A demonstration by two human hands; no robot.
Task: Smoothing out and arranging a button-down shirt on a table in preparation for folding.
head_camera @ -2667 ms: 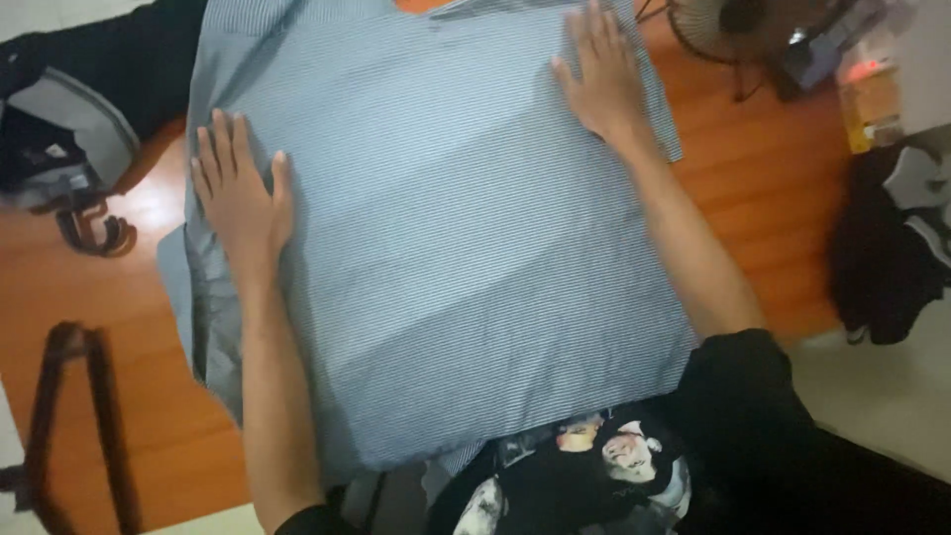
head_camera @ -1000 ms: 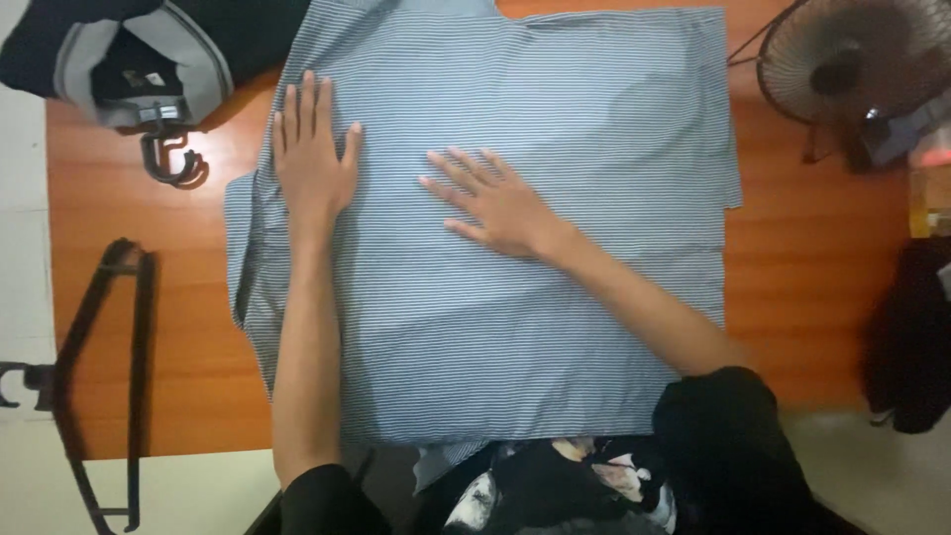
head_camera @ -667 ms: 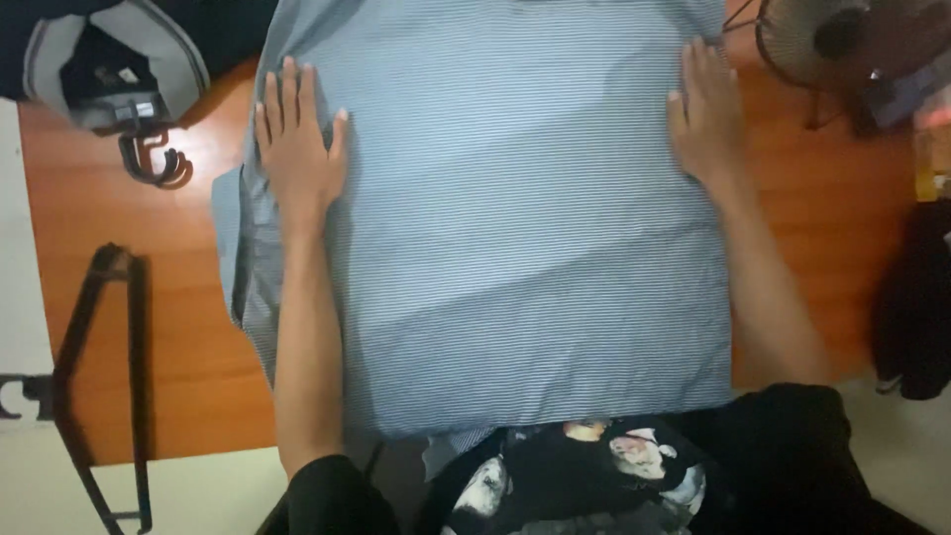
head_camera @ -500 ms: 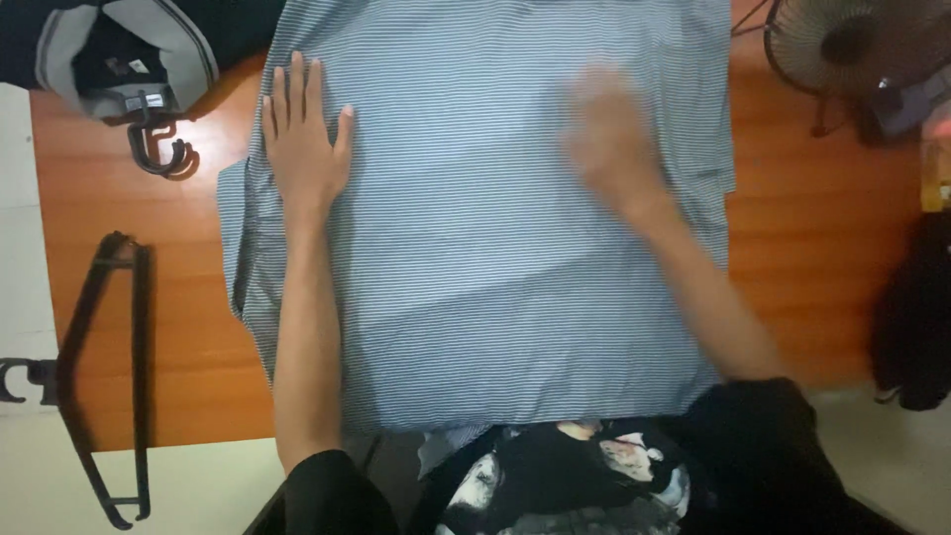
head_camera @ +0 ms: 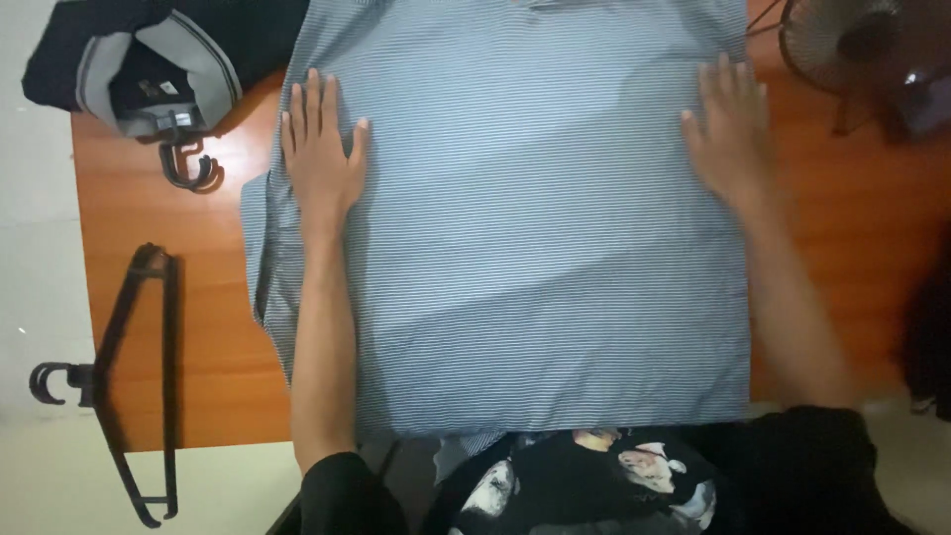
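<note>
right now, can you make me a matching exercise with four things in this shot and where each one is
Things:
1. left hand
2. right hand
3. black hanger
4. fan

Places:
a. top right corner, past the wooden table
b. flat on the striped shirt near its left side
c. on the table's left edge, hook hanging off it
d. flat on the shirt's right edge

Pairs: 1-b, 2-d, 3-c, 4-a
</note>
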